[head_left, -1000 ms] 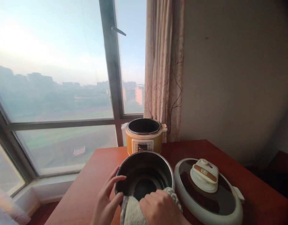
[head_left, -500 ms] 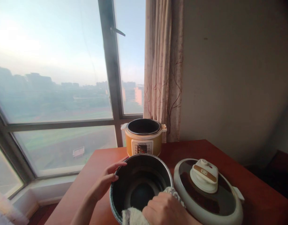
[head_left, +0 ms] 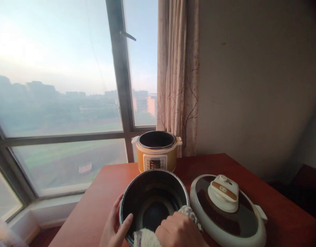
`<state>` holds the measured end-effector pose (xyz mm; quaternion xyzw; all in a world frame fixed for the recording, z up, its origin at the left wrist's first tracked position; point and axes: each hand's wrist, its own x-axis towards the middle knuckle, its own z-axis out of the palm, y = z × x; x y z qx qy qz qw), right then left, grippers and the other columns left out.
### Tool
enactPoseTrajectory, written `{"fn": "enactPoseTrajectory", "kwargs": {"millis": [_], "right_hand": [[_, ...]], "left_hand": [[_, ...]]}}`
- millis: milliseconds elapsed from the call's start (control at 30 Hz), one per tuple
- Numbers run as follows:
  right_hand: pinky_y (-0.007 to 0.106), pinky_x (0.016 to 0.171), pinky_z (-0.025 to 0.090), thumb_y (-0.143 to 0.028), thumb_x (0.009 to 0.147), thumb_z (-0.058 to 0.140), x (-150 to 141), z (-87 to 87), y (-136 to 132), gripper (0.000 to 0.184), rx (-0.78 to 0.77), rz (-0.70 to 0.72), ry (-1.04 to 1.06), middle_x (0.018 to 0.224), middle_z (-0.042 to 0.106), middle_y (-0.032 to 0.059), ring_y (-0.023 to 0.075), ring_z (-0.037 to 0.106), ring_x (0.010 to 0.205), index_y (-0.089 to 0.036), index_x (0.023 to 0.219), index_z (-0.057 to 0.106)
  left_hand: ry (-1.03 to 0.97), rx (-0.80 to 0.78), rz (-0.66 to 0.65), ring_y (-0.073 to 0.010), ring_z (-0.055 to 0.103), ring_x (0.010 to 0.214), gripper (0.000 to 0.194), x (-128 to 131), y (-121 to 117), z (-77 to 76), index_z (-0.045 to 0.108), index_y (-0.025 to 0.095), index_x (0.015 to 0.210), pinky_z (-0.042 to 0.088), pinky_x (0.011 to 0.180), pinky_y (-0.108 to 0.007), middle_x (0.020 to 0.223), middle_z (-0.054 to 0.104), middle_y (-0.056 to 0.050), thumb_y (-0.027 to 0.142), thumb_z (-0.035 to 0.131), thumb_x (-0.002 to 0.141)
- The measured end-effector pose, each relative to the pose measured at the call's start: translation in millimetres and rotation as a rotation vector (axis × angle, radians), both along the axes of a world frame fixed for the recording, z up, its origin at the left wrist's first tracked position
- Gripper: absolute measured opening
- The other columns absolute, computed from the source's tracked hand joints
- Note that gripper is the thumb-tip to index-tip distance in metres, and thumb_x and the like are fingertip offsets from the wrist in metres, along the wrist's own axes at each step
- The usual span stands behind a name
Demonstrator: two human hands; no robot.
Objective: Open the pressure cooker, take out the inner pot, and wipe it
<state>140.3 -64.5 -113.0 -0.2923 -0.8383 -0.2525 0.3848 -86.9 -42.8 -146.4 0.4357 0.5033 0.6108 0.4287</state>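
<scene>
A dark inner pot (head_left: 153,200) stands on the red-brown table (head_left: 96,212) right in front of me. My left hand (head_left: 116,226) grips the pot's near left rim, thumb inside and fingers on the outer wall. My right hand (head_left: 178,230) is closed on a pale cloth (head_left: 147,238) that hangs over the pot's near rim and reaches inside. Behind the pot stands an orange cooker base (head_left: 156,151), open and without a lid.
The cooker's round lid (head_left: 226,209) with a cream handle lies on the table just right of the pot. A large window (head_left: 57,96) and a patterned curtain (head_left: 177,75) are behind the table. A plain wall is on the right.
My left hand slid from the pot's far left rim back to the near left rim and now clasps it. The right hand with the cloth stayed at the near rim.
</scene>
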Motion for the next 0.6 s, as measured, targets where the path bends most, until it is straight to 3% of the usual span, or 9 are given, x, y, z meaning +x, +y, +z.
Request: {"fn": "enactPoseTrajectory", "kwargs": {"millis": [100,200,333,467,600], "right_hand": [[0.034,0.05,0.019,-0.018,0.084,0.06,3,-0.6,-1,0.027,-0.048,-0.005,-0.071,0.055,0.051,-0.0046,0.013,0.046,0.047,-0.022,0.063,0.044],[0.033,0.049,0.02,-0.021,0.087,0.059,6,-0.5,-1,0.025,-0.108,0.018,-0.178,0.058,0.054,-0.0045,0.0134,0.048,0.049,-0.023,0.066,0.045],[0.034,0.048,0.021,-0.022,0.087,0.062,13,0.1,-2,0.021,-0.17,0.041,-0.304,0.061,0.058,-0.005,0.0136,0.051,0.05,-0.023,0.072,0.047],[0.034,0.049,0.023,-0.024,0.086,0.066,22,1.7,-3,0.024,-0.208,0.06,-0.346,0.062,0.059,-0.0057,0.0135,0.05,0.051,-0.023,0.071,0.047],[0.031,0.057,0.035,-0.024,0.092,0.062,32,7.9,-3,0.017,-0.268,0.068,-0.314,0.067,0.063,-0.0045,0.0146,0.056,0.06,-0.023,0.077,0.053]], "left_hand": [[0.065,0.017,0.011,-0.0385,0.039,0.145,0.087,7,-19,7.2,0.054,0.026,0.142,0.033,0.121,-0.048,0.148,0.058,-0.007,0.057,0.082,0.066],[0.071,0.028,-0.092,-0.0387,0.041,0.144,0.084,8,-23,26.6,0.056,0.025,0.141,0.036,0.12,-0.047,0.147,0.059,-0.007,0.053,0.082,0.066],[0.063,0.029,-0.308,-0.0375,0.038,0.146,0.079,-4,-6,44.6,0.057,0.024,0.142,0.034,0.12,-0.044,0.151,0.055,-0.007,0.049,0.079,0.07],[0.053,-0.012,-0.53,-0.0374,0.037,0.147,0.077,-19,18,46.9,0.054,0.026,0.146,0.032,0.12,-0.046,0.155,0.05,-0.006,0.044,0.075,0.074],[0.066,-0.017,-0.56,-0.0368,0.038,0.146,0.079,-21,28,43.1,0.052,0.026,0.147,0.034,0.118,-0.045,0.155,0.05,-0.007,0.048,0.075,0.074]]}}
